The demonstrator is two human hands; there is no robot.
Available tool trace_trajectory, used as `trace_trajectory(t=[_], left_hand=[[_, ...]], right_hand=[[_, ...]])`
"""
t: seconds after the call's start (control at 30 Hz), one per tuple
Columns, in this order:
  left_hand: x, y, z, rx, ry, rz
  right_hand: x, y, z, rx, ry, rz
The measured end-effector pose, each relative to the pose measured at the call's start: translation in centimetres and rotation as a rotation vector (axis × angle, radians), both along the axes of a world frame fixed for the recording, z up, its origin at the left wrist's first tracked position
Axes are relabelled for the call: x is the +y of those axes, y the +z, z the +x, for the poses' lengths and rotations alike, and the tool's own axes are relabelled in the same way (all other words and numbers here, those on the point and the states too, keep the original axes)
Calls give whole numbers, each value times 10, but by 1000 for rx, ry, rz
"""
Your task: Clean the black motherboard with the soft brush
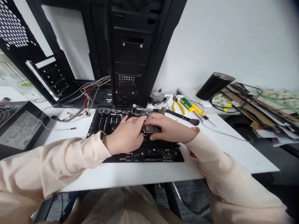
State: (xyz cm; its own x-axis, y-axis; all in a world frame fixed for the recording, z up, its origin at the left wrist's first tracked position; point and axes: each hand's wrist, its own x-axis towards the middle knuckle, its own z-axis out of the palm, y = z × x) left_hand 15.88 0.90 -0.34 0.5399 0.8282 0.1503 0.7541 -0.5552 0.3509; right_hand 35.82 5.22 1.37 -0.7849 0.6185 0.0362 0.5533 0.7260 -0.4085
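A black motherboard (137,158) lies flat on the white table, partly hidden under both hands. My left hand (128,134) rests over its middle, fingers bent toward the processor socket (149,128); what its fingertips touch is hidden. On the socket's right side is my right hand (167,127), its fingers curved around the socket, the index finger at the upper edge and the thumb at the lower edge. The two hands meet near the socket's upper left corner. Whether either hand pinches a small part cannot be made out.
An open black computer case (130,62) stands behind the board, with loose coloured cables (87,96). A power supply (22,127) sits left. Pliers (178,105), screwdrivers (187,104), a brush (193,121) and a fan (157,96) lie behind right, near a black cup (213,85).
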Motion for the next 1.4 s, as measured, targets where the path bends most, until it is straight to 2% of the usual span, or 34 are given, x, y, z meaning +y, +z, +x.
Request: trace_trajectory(t=[0.43,0.67,0.73,0.83,0.9,0.97,1.1,1.23,1.4], left_hand=[[0,1,-2,-7,-13,5],[-1,4,-2,0,-22,5],[-1,4,-2,1,-27,3],[-1,5,-2,-1,-28,-7],[-2,6,-2,-6,-25,-15],[-2,6,-2,-13,-22,-18],[-1,5,-2,-25,-24,-12],[0,3,-3,-30,-30,-4],[0,3,-3,-29,-37,1]], right_hand=[[-6,1,-3,-70,21,85],[3,-1,5,95,-5,141],[9,2,11,168,-88,166],[19,11,30,187,-308,245],[27,16,47,133,-456,305],[36,17,63,-15,-594,341],[50,7,82,-226,-614,279],[57,-3,83,-308,-603,253],[51,8,82,-282,-630,301]])
